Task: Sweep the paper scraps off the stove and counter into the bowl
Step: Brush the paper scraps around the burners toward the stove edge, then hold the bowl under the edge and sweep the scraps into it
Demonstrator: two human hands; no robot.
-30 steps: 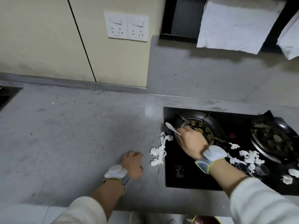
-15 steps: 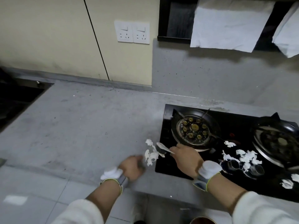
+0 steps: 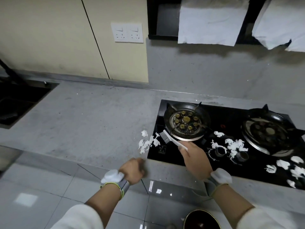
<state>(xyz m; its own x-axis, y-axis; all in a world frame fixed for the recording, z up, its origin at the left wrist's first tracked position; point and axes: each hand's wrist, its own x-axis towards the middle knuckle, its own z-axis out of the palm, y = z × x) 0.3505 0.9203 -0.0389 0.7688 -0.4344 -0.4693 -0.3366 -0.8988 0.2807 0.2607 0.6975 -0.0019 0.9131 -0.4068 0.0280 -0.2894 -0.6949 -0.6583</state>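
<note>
Your right hand (image 3: pixel 195 160) has its grip closed on a small white brush (image 3: pixel 172 140). Its bristle head points up and to the left, toward the left burner (image 3: pixel 187 123), and sits just beside the nearest cluster of paper scraps (image 3: pixel 148 142). That cluster straddles the left edge of the stove (image 3: pixel 231 164) where it meets the tabletop (image 3: pixel 85 123), so it lies left of the bristles and slightly toward you.

Your left hand (image 3: pixel 133 171) is curled into a fist at the tabletop's front edge, just below those scraps. Whether it holds anything, you cannot tell from here.

The bowl (image 3: pixel 202 219) is low in view, below the tabletop's front edge and between your forearms, nearer your right. So the stroke that matters runs from the scraps toward you and a little right, over the front edge.

More scraps lie between the burners (image 3: pixel 231 145) and at the stove's front right corner (image 3: pixel 287 168), well away from the brush. The right hand is nearer to them.
</note>
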